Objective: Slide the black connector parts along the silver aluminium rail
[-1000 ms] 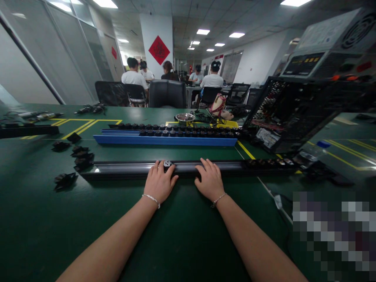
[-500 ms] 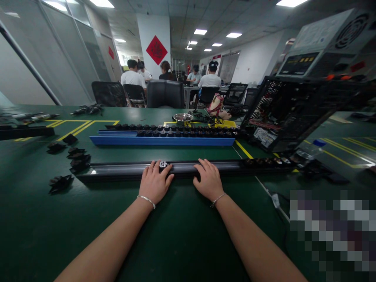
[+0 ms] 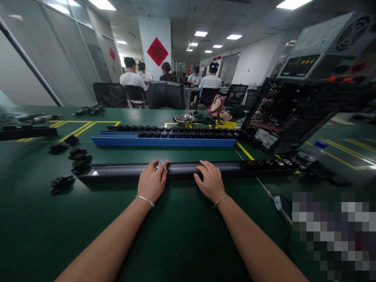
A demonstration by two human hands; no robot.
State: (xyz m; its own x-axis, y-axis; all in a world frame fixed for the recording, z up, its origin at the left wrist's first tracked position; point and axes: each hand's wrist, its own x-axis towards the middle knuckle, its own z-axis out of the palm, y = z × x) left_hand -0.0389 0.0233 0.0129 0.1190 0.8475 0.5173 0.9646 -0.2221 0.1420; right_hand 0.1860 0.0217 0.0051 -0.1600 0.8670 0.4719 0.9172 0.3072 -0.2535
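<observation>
A long black channel strip (image 3: 114, 170) lies across the green table before me. My left hand (image 3: 152, 182) has its fingers closed around a small black-and-white socket-like module (image 3: 159, 166) in the strip's groove; the fingers hide most of it. Farther right, my right hand (image 3: 210, 180) rests on the same strip with thumb and fingers apart, holding nothing. Several dark modules (image 3: 266, 163) sit in a row at the strip's right end. Loose black modules (image 3: 80, 162) lie by its left end.
Behind the strip stands a blue rail (image 3: 164, 142) with rows of black modules. An opened computer case (image 3: 282, 113) is at the right, near a clear bottle (image 3: 310, 152). A metal bowl (image 3: 183, 118) sits farther back. Several people sit beyond the table.
My left hand has shifted slightly left along the strip, with the small module moving left under its fingers. My right hand stays nearly in place on the strip.
</observation>
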